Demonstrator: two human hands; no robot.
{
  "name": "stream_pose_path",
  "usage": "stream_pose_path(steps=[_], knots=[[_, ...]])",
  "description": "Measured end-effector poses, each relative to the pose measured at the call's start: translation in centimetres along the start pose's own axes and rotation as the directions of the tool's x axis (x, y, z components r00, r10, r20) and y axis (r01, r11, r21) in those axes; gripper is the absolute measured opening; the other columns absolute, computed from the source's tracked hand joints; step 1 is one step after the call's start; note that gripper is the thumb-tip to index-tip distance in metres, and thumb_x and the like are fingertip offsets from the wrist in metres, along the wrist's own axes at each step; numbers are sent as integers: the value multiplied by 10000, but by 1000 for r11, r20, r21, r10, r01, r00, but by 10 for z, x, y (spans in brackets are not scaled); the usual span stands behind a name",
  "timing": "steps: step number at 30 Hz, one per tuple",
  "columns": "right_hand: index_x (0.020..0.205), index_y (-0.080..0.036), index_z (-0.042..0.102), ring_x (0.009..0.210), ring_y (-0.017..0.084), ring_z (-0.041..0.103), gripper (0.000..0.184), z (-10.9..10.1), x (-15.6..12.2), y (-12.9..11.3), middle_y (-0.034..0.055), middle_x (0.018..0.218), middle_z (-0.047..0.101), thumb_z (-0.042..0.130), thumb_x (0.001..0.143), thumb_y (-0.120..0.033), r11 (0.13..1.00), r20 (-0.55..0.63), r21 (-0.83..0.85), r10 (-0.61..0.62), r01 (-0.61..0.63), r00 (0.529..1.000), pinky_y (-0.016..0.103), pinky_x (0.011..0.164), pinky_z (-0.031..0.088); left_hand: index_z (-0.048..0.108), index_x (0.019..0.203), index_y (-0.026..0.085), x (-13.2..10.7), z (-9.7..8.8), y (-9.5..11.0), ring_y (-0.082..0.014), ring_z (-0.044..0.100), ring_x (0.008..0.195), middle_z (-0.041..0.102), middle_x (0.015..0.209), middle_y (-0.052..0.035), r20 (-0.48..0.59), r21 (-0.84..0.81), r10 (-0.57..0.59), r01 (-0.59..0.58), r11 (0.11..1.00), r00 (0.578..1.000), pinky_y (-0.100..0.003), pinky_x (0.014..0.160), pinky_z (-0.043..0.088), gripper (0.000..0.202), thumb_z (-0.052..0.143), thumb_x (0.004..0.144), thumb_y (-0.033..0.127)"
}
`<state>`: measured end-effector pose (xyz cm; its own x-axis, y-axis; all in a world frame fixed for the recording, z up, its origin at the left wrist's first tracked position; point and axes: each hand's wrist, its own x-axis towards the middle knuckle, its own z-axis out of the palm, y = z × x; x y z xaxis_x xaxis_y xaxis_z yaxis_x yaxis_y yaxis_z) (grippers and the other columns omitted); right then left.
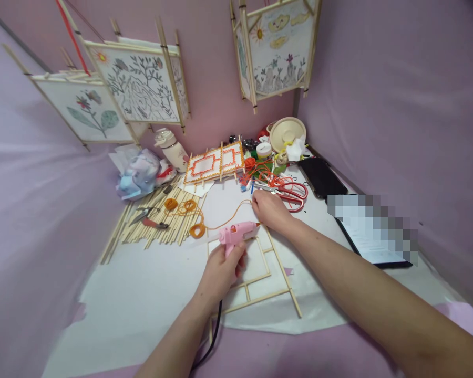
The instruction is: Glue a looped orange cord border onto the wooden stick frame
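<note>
My left hand (224, 268) grips the glue gun (238, 231), nozzle rightward; just beyond, my right hand (271, 210) pinches orange cord (238, 206) by the stick frame (289, 287).

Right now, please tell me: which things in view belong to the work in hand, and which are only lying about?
In use, it seems:
- pink glue gun, in the left hand
- stick frame, beneath
- orange cord, leading to the right hand

Probably just lying about:
- red-handled scissors
- black phone
- cream flask
</note>
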<state>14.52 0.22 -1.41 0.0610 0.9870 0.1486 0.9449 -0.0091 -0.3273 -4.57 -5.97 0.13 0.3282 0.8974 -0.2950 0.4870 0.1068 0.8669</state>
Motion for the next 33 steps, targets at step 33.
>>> stream_pose_path(steps=[33], knots=[[1025,-150,615,967,226,624,245,2,1,1,124,1047,687,385,953,-193,1000,-11,13,1,-1,1000,303,820,408,586,680,170,-2,6,-1,-143,490,479,554,524,-2,-64,72,15,-10,997,998,-247,493,369,450,487,866,567]])
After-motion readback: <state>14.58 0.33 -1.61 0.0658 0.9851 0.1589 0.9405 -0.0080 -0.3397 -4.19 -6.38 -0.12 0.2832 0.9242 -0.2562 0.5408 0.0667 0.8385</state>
